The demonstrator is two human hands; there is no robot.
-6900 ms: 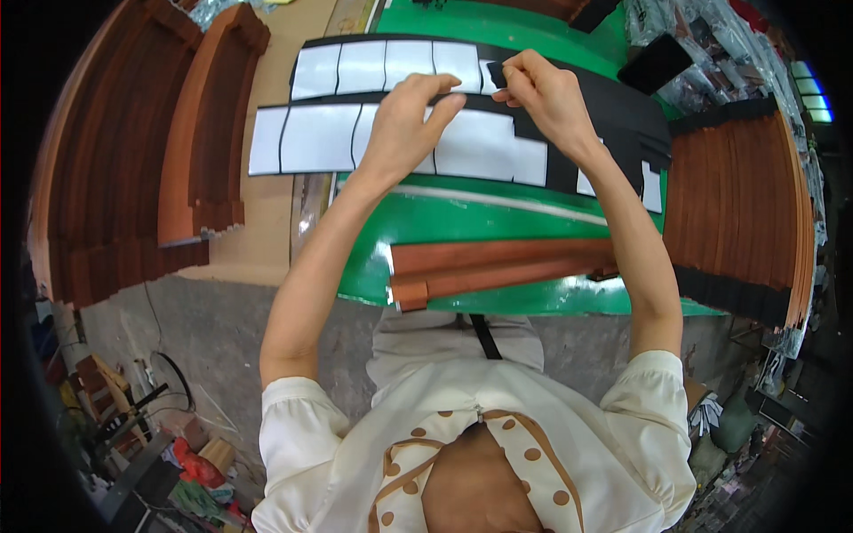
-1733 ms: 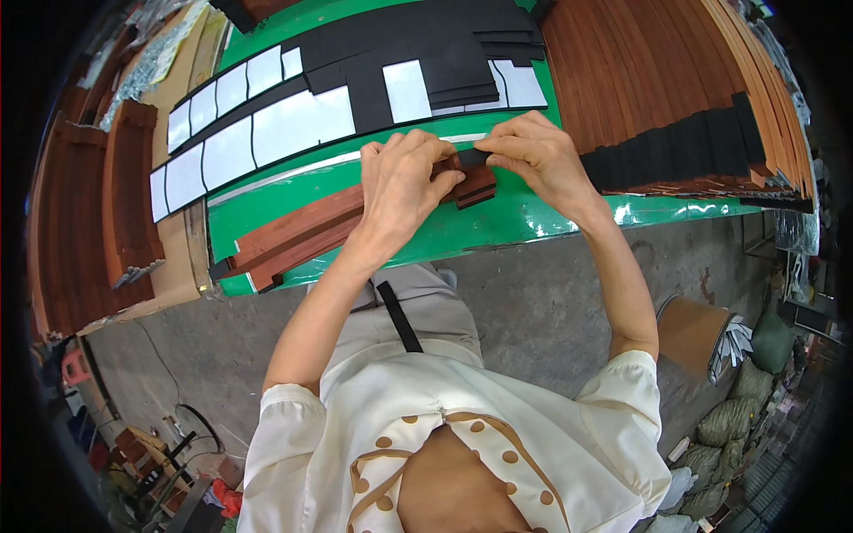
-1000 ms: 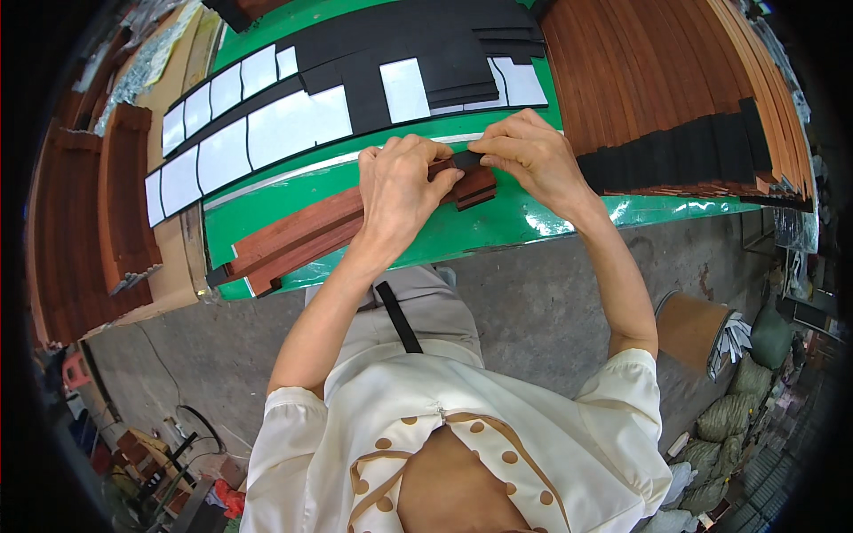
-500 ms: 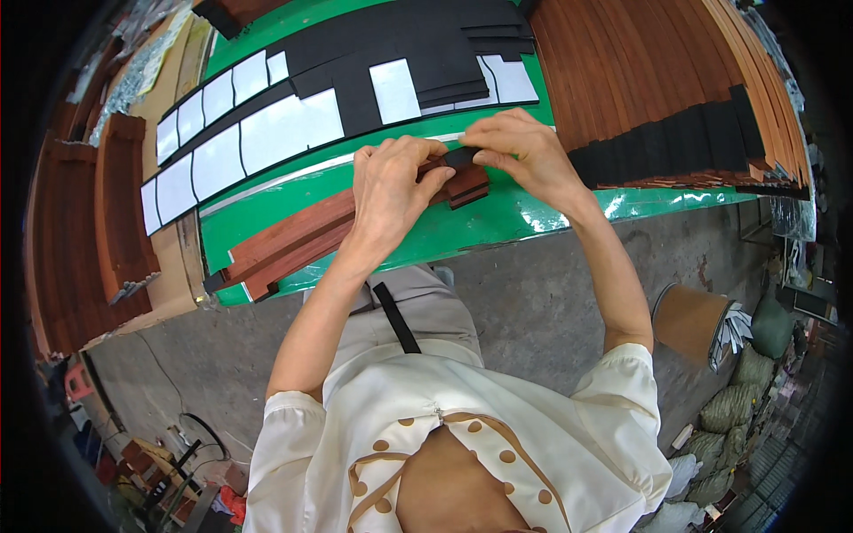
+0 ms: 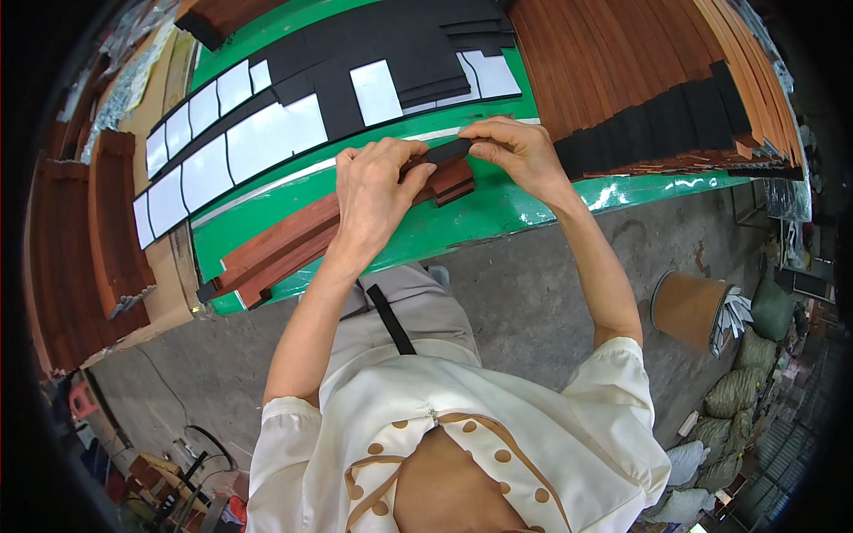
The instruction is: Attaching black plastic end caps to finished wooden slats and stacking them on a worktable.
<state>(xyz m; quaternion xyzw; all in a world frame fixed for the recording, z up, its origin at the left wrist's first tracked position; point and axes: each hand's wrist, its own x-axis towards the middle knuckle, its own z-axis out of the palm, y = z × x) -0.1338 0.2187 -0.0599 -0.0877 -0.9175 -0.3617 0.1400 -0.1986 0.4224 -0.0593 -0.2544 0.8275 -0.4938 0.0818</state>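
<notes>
A black strip (image 5: 448, 153) spans the gap between my hands, lying over the right end of a reddish-brown wooden strip. My right hand (image 5: 524, 160) pinches the black strip's right end between thumb and fingers. My left hand (image 5: 378, 191) is closed around the wooden strip, its thumb and forefinger by the black strip's left end; its grip is partly hidden. More reddish-brown wooden strips (image 5: 284, 240) lie along the near edge of the green table (image 5: 498, 209). Beyond my hands, black sheets (image 5: 338, 44) and pieces with white backing (image 5: 275, 133) are laid in rows.
Wooden strips with black ends (image 5: 622, 71) are stacked at the right. Another wooden stack (image 5: 62, 258) stands at the left by a cardboard sheet (image 5: 169, 266). A brown bin (image 5: 689, 311) with white scraps stands on the concrete floor, near several sacks (image 5: 733, 391).
The whole view has shifted slightly, with the table moving left in it. More of the black strip shows between my hands, and my right fingers have come together on its end.
</notes>
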